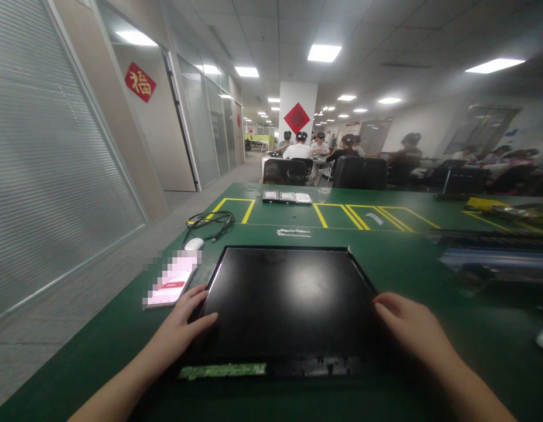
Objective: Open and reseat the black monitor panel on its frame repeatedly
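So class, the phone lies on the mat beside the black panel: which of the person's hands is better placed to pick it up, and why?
Left. The left hand rests on the black panel's left edge, right beside the phone. The right hand is at the opposite edge and would probably have to cross the whole panel.

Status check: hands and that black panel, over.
Left hand flat on black panel left edge. Right hand on its right edge. Phone beside left hand.

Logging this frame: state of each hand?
Left hand: open, fingers flat on the left edge of the black display panel.
Right hand: open, resting against the panel's right edge; grasps nothing.
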A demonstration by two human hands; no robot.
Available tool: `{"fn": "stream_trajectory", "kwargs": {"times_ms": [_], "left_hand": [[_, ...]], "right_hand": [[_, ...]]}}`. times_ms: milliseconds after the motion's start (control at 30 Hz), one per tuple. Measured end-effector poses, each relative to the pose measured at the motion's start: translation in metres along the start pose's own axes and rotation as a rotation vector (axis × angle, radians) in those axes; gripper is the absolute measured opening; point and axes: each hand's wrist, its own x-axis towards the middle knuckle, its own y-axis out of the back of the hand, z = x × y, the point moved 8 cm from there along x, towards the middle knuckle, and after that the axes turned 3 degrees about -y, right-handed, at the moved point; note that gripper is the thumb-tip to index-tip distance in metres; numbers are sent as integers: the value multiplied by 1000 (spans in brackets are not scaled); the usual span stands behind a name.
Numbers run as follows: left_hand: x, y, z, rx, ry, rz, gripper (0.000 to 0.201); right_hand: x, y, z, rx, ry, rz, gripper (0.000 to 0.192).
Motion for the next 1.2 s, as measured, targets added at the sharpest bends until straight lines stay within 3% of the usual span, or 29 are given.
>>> {"fn": "stream_trajectory", "kwargs": {"times_ms": [833,1067,1200], "left_hand": [[5,0,-7,-42,3,57,57],[-4,10,24,0,-98,74,55],[-14,17,55,302,-360,5,45]], "right_hand": [[1,-1,0,-20,6,6,35],[0,-1,2,-22,-11,-10,36],[-1,-2,1,-30,-24,-20,37]]}}
